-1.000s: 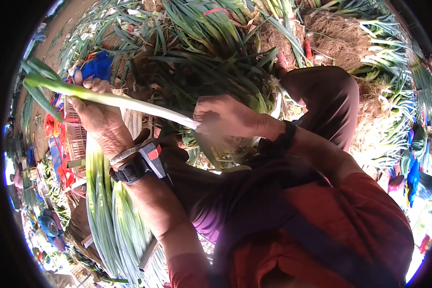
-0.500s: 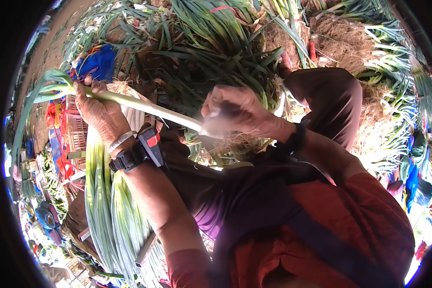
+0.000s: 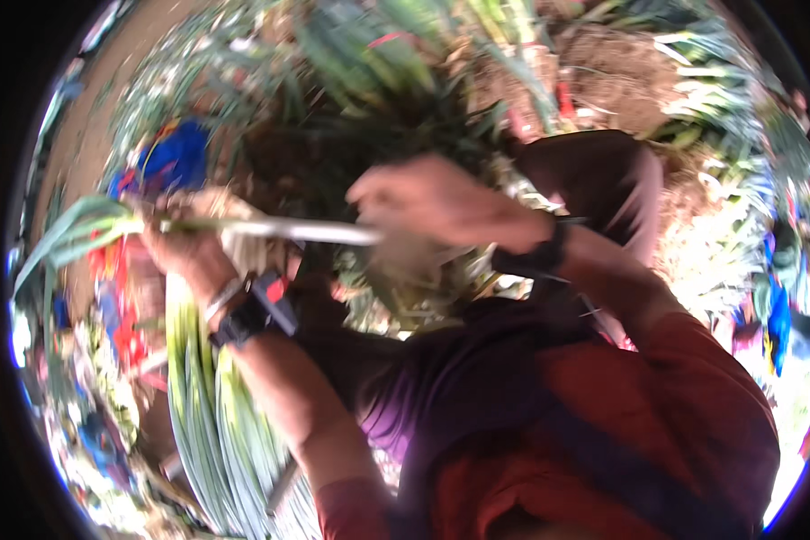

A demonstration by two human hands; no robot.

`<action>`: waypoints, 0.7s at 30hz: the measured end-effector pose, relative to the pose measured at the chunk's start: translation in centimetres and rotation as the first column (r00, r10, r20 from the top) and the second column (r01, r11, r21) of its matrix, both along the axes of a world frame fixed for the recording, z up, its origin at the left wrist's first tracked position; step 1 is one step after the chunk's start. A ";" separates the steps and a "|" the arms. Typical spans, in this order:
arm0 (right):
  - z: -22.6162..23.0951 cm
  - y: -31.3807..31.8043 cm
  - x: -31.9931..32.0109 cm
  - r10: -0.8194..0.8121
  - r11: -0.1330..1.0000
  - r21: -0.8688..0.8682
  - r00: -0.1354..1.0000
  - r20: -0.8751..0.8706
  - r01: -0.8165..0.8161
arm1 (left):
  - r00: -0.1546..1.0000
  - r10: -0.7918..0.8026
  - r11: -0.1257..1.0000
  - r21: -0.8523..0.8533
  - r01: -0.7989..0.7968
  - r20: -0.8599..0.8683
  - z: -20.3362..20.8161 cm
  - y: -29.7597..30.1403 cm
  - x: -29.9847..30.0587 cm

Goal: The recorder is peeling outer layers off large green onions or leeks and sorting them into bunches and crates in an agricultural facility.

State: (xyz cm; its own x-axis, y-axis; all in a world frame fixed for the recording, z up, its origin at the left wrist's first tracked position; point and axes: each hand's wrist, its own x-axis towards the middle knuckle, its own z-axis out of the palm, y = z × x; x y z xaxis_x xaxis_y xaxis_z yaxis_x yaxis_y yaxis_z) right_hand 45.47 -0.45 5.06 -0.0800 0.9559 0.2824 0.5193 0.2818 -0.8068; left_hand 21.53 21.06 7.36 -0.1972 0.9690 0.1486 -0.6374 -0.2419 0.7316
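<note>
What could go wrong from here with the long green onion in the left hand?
The long green onion might bend or snap, since the left hand grips it near its leaves and the white end reaches out toward the right hand. Those leaves droop loosely past the left hand, so they could tear. The green onion bundle lies close beside the left forearm, which could brush and bruise it.
</note>
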 end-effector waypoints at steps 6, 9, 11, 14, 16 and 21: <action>-8.3 -2.0 -3.4 0.059 0.998 -0.023 0.985 -0.160 -0.064 | 0.913 -0.058 0.990 0.098 0.106 -0.403 -0.8 -5.2 7.2; -7.3 -3.8 -2.4 -0.156 0.985 0.024 0.931 -0.329 0.174 | 0.646 -0.281 0.812 0.182 0.554 -0.709 0.8 -12.1 13.6; -4.3 -5.0 1.6 -0.342 0.885 0.205 0.883 -0.321 0.418 | 0.402 -0.447 0.591 0.074 0.803 -0.800 2.3 -18.3 17.9; 1.2 -10.0 12.0 -0.538 0.800 0.225 0.831 -0.141 0.556 | 0.193 -0.417 0.389 0.017 0.921 -0.888 2.2 -18.9 18.1; 4.2 -13.9 18.3 -0.623 0.691 -0.096 0.522 -0.583 0.717 | 0.165 -0.519 0.431 -0.090 0.898 -0.839 0.9 -16.5 15.9; 0.0 -28.5 38.6 -0.759 0.112 -0.195 -0.043 -0.649 0.974 | 0.173 -0.558 0.563 -0.217 0.797 -0.811 -1.1 -11.7 10.9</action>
State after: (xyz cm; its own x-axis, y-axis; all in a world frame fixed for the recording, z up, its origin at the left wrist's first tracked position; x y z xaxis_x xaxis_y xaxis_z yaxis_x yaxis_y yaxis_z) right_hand 84.11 -28.98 5.10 0.9973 -0.0128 0.0727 0.0738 0.1547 -0.9852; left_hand 32.40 9.35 6.26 0.8242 0.5654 0.0302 0.1196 -0.2260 0.9667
